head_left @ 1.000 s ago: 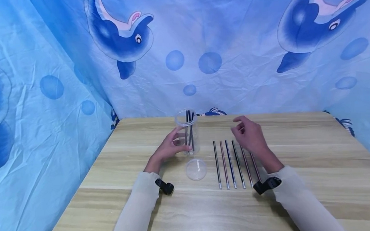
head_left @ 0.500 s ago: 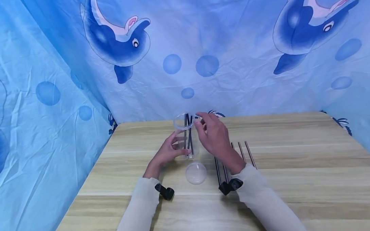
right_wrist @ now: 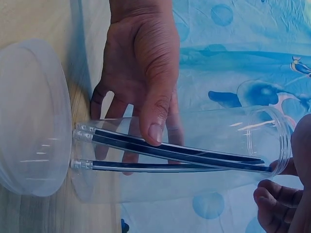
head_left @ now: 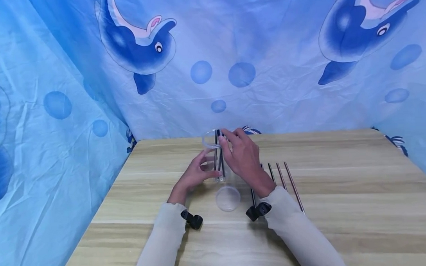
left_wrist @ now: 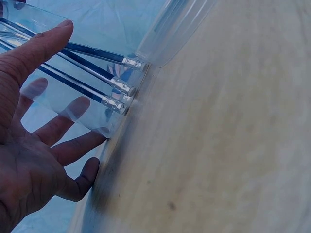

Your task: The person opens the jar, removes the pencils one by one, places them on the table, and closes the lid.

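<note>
My left hand (head_left: 197,173) grips a clear plastic jar (right_wrist: 204,187) standing upright, thumb in front and fingers behind its wall. Inside lean 3 dark striped pencils (left_wrist: 92,92), their metal ferrules down at the jar's bottom. My right hand (head_left: 242,152) is at the jar's open mouth. In the right wrist view, a fingertip (right_wrist: 290,167) reaches in by the pencils' upper ends while other fingers are curled outside the rim. Whether it pinches a pencil is hidden. A round translucent lid (head_left: 228,198) lies on the table in front of the jar.
Right of the jar, several pencils lie side by side on the wooden table (head_left: 359,175), including a reddish one (head_left: 294,187); my right forearm covers some. A blue dolphin-print cloth (head_left: 286,103) hangs behind the table and to its left.
My right hand has moved left from above the row of pencils to the jar's mouth, its fingertips now at the rim. My left hand keeps its grip on the jar.
</note>
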Demonstrator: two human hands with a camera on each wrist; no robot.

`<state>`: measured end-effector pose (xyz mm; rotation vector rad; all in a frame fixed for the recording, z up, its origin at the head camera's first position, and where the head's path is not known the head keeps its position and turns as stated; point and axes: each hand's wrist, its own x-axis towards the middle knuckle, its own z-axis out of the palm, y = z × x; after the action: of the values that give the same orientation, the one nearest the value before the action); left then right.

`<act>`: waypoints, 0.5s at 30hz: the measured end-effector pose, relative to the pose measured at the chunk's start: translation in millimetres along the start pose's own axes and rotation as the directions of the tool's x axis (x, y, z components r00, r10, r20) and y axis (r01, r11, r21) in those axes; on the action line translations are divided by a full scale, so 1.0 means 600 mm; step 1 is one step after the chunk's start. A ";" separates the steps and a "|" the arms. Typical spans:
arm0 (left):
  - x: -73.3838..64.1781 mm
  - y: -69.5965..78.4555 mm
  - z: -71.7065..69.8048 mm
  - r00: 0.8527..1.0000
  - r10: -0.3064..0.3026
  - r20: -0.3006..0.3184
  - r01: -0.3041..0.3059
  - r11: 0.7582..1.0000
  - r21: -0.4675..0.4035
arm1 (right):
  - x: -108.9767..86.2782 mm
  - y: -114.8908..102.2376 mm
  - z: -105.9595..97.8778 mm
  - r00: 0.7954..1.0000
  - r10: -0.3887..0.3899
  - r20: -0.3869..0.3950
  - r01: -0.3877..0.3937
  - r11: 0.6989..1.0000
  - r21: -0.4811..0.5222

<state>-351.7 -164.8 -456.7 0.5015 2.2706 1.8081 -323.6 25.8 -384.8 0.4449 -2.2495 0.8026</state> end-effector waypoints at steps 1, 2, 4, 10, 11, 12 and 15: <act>0.000 0.001 0.000 1.000 0.001 0.000 -0.001 1.000 -0.001 | 0.001 -0.001 0.000 1.000 0.000 0.000 0.000 1.000 -0.007; 0.001 0.000 0.000 1.000 0.000 0.000 0.000 1.000 -0.001 | 0.001 -0.002 0.000 1.000 0.000 0.000 0.000 1.000 -0.014; 0.001 -0.001 0.000 1.000 -0.003 0.003 0.003 1.000 0.001 | 0.002 -0.004 0.000 1.000 0.005 -0.001 -0.005 1.000 -0.010; 0.003 -0.003 -0.001 1.000 -0.028 -0.007 0.028 1.000 -0.006 | 0.005 -0.015 0.001 0.999 0.030 -0.028 -0.028 0.998 0.063; 0.003 -0.003 -0.001 1.000 -0.028 -0.005 0.028 1.000 -0.008 | 0.006 -0.017 0.001 0.999 0.034 -0.031 -0.031 0.997 0.068; 0.003 -0.003 -0.001 1.000 -0.028 -0.005 0.028 1.000 -0.009 | 0.006 -0.018 0.001 0.999 0.038 -0.031 -0.035 0.997 0.074; 0.001 0.004 -0.001 1.000 -0.029 0.003 0.029 1.000 -0.010 | 0.008 -0.021 -0.001 0.998 0.047 -0.029 -0.045 0.995 0.090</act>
<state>-352.4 -164.7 -454.5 0.4672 2.2539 1.8027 -320.2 16.2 -376.2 0.4210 -2.2090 0.9303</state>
